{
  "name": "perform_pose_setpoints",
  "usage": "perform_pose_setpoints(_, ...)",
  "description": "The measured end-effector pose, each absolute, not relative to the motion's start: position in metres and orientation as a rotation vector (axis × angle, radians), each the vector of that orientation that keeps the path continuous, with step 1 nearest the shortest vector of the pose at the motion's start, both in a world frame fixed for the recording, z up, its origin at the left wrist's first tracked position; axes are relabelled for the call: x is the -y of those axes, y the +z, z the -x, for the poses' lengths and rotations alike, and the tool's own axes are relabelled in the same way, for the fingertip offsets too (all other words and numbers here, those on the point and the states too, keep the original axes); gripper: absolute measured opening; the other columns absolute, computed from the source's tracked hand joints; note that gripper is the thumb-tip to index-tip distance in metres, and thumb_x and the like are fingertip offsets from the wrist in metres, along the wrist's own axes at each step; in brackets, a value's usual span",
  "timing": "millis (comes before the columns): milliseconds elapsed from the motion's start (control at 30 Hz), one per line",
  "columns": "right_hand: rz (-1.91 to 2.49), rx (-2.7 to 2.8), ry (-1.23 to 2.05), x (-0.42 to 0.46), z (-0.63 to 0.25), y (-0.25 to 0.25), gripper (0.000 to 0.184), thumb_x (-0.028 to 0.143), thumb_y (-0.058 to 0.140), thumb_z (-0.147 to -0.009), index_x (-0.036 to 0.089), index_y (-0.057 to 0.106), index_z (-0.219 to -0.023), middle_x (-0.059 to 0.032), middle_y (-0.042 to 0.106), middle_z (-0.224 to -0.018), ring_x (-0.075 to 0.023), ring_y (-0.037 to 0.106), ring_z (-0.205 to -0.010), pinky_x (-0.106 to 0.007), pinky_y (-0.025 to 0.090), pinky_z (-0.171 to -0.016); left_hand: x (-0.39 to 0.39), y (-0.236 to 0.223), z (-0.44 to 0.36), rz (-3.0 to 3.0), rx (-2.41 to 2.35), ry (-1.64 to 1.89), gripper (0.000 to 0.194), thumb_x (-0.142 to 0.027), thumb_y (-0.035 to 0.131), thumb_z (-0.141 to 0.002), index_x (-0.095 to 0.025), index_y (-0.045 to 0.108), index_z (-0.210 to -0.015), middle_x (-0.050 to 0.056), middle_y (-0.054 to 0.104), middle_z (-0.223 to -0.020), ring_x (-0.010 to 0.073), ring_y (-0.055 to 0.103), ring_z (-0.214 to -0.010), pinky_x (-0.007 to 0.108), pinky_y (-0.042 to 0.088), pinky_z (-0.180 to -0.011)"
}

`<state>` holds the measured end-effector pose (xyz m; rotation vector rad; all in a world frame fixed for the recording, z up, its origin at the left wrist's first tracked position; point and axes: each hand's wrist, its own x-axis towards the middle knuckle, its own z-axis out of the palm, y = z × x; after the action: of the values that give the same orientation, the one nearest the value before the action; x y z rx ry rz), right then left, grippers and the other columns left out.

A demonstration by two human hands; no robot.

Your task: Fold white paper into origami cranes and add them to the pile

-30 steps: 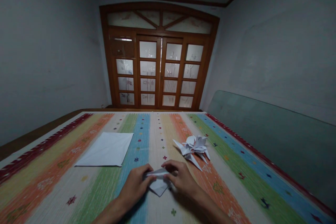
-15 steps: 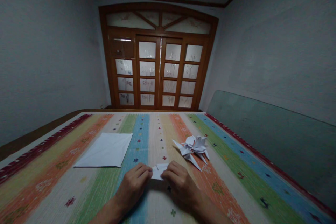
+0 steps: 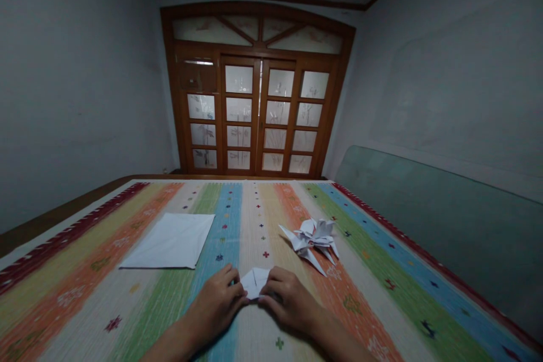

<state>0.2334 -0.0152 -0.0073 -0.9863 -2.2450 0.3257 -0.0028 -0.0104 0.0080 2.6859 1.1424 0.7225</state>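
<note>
The person's left hand point(image 3: 216, 305) and right hand point(image 3: 291, 302) rest low on a striped woven mat point(image 3: 97, 288), close together, with a small folded white paper point(image 3: 254, 281) between them. Both hands hold the paper: the fingers of each curl in and pinch one side, and the fingertips nearly meet below it. The paper lies on a cream stripe beside the blue one, and a thin crease or slit shows on its upper face. Its exact shape is partly hidden by the fingers.

Ahead and to the right, a spiky white origami figure point(image 3: 309, 242) sits on the mat, just beyond the right hand but not touching it. Its long pointed flaps spread over the orange stripe. To the left, a flat square sheet of white paper point(image 3: 169, 241) lies well apart from the left hand, mostly on the orange and green stripes.

Past the far end of the mat stand wooden doors point(image 3: 254, 113) with frosted glass panes. A green glass panel point(image 3: 424, 220) leans along the right wall point(image 3: 445, 68).
</note>
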Motion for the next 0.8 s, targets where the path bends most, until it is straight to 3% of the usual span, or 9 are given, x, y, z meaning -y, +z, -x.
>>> perform_pose_setpoints(233, 1.262, 2.027, 0.582, 0.010, -0.221, -0.003, 0.006, 0.010, 0.075, -0.080, 0.016, 0.075, -0.076, -0.0041, 0.069, -0.079, -0.0164, 0.061, -0.075, -0.025, 0.042, -0.070, 0.001, 0.012, -0.001, -2.165, -1.296, 0.686, 0.010, -0.017, 0.071, -0.082, -0.020, 0.078, -0.075, 0.002, 0.073, -0.078, 0.0203, 0.067, -0.081, 0.029, 0.045, -0.077)
perform_pose_setpoints(400, 1.371, 1.961, 0.690, 0.009, -0.216, 0.000, 0.021, 0.007, 0.073, -0.078, 0.018, 0.075, -0.096, 0.0002, 0.068, -0.075, -0.0147, 0.060, -0.070, -0.024, 0.041, -0.067, -0.003, 0.014, 0.001, -2.062, -1.357, 0.651, 0.016, -0.019, 0.065, -0.080, -0.021, 0.080, -0.082, 0.001, 0.077, -0.082, 0.0207, 0.068, -0.081, 0.029, 0.045, -0.077)
perform_pose_setpoints(500, 1.403, 1.959, 0.708, 0.010, -0.216, 0.003, 0.022, 0.006, 0.071, -0.077, 0.018, 0.074, -0.095, 0.0007, 0.066, -0.074, -0.0153, 0.060, -0.071, -0.024, 0.041, -0.068, -0.002, 0.015, 0.001, -2.072, -1.419, 0.601, 0.014, -0.020, 0.064, -0.079, -0.021, 0.079, -0.078, 0.001, 0.075, -0.079, 0.0216, 0.066, -0.082, 0.030, 0.045, -0.078)
perform_pose_setpoints(667, 1.388, 2.037, 0.572, 0.011, -0.218, 0.007, 0.028, 0.009, 0.076, -0.074, 0.022, 0.074, -0.098, -0.0051, 0.065, -0.102, -0.0223, 0.060, -0.101, -0.032, 0.044, -0.090, -0.001, 0.015, -0.001, -2.128, -1.496, 0.589, 0.006, -0.020, 0.070, -0.075, -0.021, 0.076, -0.076, 0.005, 0.070, -0.091, 0.0260, 0.061, -0.097, 0.034, 0.042, -0.088)
perform_pose_setpoints(800, 1.412, 2.098, 0.564, 0.003, -0.221, 0.011, 0.062, 0.011, 0.081, -0.068, 0.026, 0.066, -0.125, -0.0097, 0.057, -0.130, -0.0279, 0.050, -0.126, -0.040, 0.038, -0.108, -0.004, 0.016, -0.001, -2.131, -1.554, 0.564, 0.018, -0.020, 0.075, -0.072, -0.022, 0.076, -0.090, 0.005, 0.067, -0.098, 0.0269, 0.059, -0.102, 0.035, 0.041, -0.091)
